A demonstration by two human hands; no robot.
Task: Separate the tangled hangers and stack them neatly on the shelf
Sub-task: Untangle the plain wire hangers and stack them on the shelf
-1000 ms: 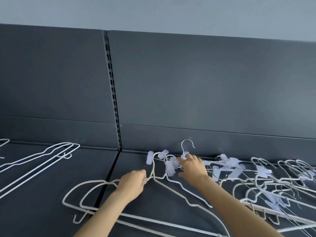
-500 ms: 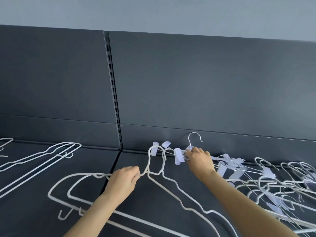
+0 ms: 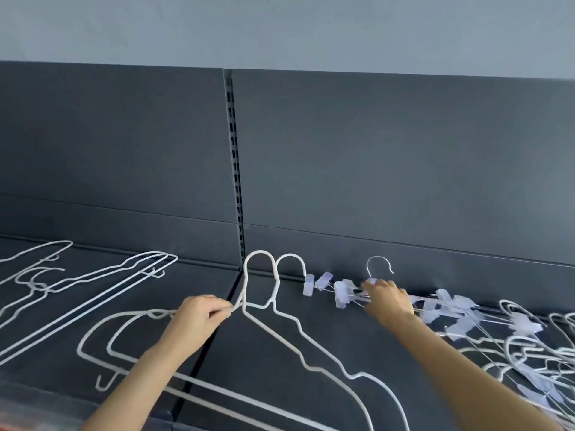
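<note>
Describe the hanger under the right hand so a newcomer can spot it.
Find the slotted upright splitting the dark back panel, then follow the shelf rightward along its rear edge to the right hand. The clip hanger it grips stands out by its thin bare-metal hook and pale translucent clips; the white hangers beside it are thick coated wire, clipless.
</note>
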